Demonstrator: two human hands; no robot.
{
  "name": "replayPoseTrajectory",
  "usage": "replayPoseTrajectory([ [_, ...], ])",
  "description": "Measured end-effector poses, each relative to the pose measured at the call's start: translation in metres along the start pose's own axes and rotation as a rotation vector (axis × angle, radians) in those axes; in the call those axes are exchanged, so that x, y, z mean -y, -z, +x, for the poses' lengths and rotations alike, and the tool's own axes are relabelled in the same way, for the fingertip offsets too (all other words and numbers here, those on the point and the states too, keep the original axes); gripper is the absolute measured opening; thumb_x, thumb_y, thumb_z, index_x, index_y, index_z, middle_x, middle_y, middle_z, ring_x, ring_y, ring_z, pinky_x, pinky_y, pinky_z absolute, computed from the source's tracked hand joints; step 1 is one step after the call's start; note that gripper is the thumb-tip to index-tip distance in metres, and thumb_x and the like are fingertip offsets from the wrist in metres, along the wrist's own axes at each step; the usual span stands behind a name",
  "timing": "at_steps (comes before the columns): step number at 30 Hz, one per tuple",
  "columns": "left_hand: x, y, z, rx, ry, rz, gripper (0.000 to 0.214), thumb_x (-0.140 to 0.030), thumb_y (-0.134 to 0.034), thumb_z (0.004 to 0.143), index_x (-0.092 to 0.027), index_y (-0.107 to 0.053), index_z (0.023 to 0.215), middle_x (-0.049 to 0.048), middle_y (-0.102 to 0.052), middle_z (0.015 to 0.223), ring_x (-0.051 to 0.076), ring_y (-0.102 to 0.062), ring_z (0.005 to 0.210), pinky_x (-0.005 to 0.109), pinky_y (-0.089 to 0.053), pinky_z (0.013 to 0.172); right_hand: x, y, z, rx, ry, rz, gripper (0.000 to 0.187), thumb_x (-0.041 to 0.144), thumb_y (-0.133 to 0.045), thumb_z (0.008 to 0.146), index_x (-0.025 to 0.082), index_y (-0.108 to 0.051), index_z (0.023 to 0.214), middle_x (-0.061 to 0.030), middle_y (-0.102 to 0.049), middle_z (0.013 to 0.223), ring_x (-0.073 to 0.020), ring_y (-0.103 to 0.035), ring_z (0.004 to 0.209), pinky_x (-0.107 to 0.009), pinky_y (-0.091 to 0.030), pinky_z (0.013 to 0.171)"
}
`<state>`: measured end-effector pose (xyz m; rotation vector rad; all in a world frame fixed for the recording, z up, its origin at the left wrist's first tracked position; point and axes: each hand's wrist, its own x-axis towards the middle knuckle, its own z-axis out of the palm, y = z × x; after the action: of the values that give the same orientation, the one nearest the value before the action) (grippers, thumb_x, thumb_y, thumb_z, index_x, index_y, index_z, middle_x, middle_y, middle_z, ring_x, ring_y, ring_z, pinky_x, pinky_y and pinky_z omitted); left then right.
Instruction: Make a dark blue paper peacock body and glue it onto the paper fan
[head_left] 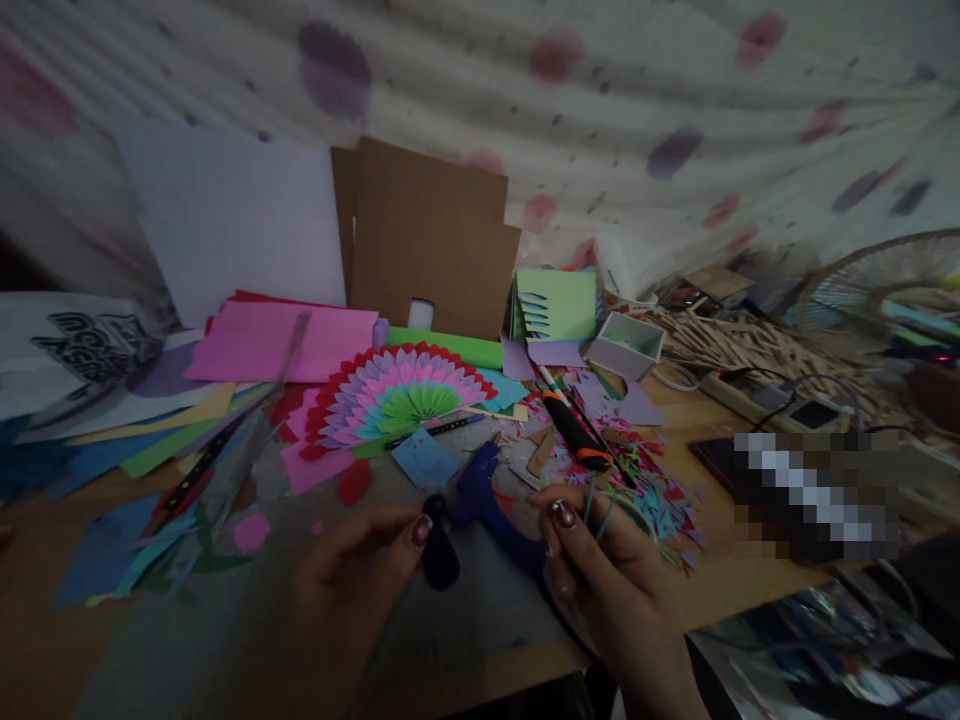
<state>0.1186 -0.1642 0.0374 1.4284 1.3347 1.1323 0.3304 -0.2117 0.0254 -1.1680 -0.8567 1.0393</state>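
My left hand (367,560) is closed in a pinch at the lower middle; anything between its fingertips is too small or hidden to make out. Just right of its thumb is a dark oval piece (441,560), and I cannot tell whether they touch. A blue glue gun (480,485) lies between my hands, its nozzle pointing away and its cord running down toward the table edge. My right hand (600,570) is closed too, thumb against fingers beside the glue gun's handle. A thin greenish loop (630,515) shows behind its fingers; whether they hold it is unclear.
Beyond the hands lies a layered paper fan (405,400). An orange-black cutter (574,430) rests among paper scraps (645,480). Pink paper (285,340), cardboard (435,230) and a small white box (626,345) stand behind. A phone-like dark slab (720,470) lies right.
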Motion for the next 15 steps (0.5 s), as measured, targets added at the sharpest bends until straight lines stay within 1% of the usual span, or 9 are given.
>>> replayPoseTrajectory([
  [1,0.004,0.007,0.003,-0.013,0.029,0.061,0.020,-0.050,-0.076,0.078,-0.030,-0.080,0.080,-0.0011,-0.083,0.083,0.021,-0.078,0.078,0.026,-0.064,0.069,0.001,0.002,0.001,-0.065,0.035,-0.011,0.031,0.049,-0.073,0.090,0.018,-0.072,0.093,0.0058,-0.046,0.060,-0.0064,-0.036,0.046,-0.019,-0.026,0.043],
  [2,0.008,0.015,0.006,0.014,0.053,0.110,0.022,-0.051,-0.074,0.079,-0.030,-0.080,0.083,-0.0004,-0.084,0.088,0.023,-0.079,0.083,0.029,-0.064,0.073,0.002,0.004,0.002,-0.118,0.059,-0.004,0.031,0.049,-0.074,0.089,0.018,-0.072,0.092,0.0071,-0.041,0.057,-0.0065,-0.033,0.046,-0.019,-0.024,0.042],
  [4,0.016,0.030,0.012,0.041,0.096,0.204,0.028,-0.053,-0.072,0.079,-0.030,-0.080,0.091,0.0011,-0.084,0.099,0.027,-0.077,0.097,0.035,-0.063,0.085,0.004,0.010,0.006,-0.174,0.072,0.041,0.032,0.050,-0.077,0.086,0.018,-0.072,0.089,0.0093,-0.033,0.053,-0.0060,-0.026,0.044,-0.018,-0.022,0.042],
  [6,0.025,0.040,0.017,0.043,0.102,0.315,0.032,-0.056,-0.070,0.080,-0.028,-0.080,0.092,0.0032,-0.083,0.103,0.030,-0.076,0.100,0.040,-0.061,0.088,0.004,0.016,0.009,-0.165,0.038,0.115,0.033,0.050,-0.080,0.081,0.018,-0.071,0.084,0.0107,-0.030,0.050,-0.0051,-0.022,0.042,-0.016,-0.023,0.040],
  [9,0.037,0.044,0.021,0.016,0.061,0.458,0.030,-0.052,-0.065,0.081,-0.026,-0.080,0.086,0.0068,-0.082,0.100,0.032,-0.074,0.098,0.045,-0.058,0.090,0.000,0.024,0.010,-0.120,-0.036,0.222,0.032,0.048,-0.082,0.079,0.018,-0.072,0.079,0.0114,-0.028,0.048,-0.0046,-0.021,0.039,-0.016,-0.029,0.039],
  [11,0.043,0.044,0.021,0.004,0.031,0.547,0.029,-0.048,-0.062,0.081,-0.025,-0.079,0.081,0.0086,-0.082,0.097,0.034,-0.073,0.095,0.047,-0.056,0.088,-0.002,0.028,0.010,-0.099,-0.051,0.292,0.027,0.045,-0.080,0.082,0.019,-0.072,0.080,0.0101,-0.034,0.049,-0.0048,-0.027,0.038,-0.016,-0.034,0.040],
  [12,0.044,0.044,0.021,0.008,0.031,0.603,0.029,-0.047,-0.059,0.082,-0.025,-0.078,0.080,0.0093,-0.081,0.096,0.035,-0.073,0.095,0.048,-0.054,0.087,-0.002,0.030,0.009,-0.098,-0.041,0.327,0.025,0.043,-0.079,0.084,0.019,-0.073,0.082,0.0087,-0.039,0.050,-0.0049,-0.032,0.039,-0.016,-0.038,0.041],
  [14,0.040,0.044,0.021,0.026,0.055,0.731,0.032,-0.046,-0.054,0.083,-0.024,-0.078,0.083,0.0113,-0.080,0.097,0.037,-0.072,0.093,0.049,-0.053,0.083,0.000,0.033,0.010,-0.091,-0.039,0.391,0.023,0.040,-0.081,0.083,0.018,-0.076,0.085,0.0049,-0.053,0.057,-0.0058,-0.047,0.045,-0.017,-0.047,0.048],
  [15,0.036,0.043,0.021,-0.004,0.060,0.795,0.036,-0.046,-0.051,0.084,-0.023,-0.078,0.085,0.0131,-0.079,0.098,0.038,-0.072,0.093,0.049,-0.052,0.082,0.002,0.034,0.010,-0.082,-0.051,0.416,0.023,0.039,-0.084,0.080,0.017,-0.077,0.087,0.0025,-0.060,0.062,-0.0072,-0.054,0.050,-0.018,-0.051,0.054],
])
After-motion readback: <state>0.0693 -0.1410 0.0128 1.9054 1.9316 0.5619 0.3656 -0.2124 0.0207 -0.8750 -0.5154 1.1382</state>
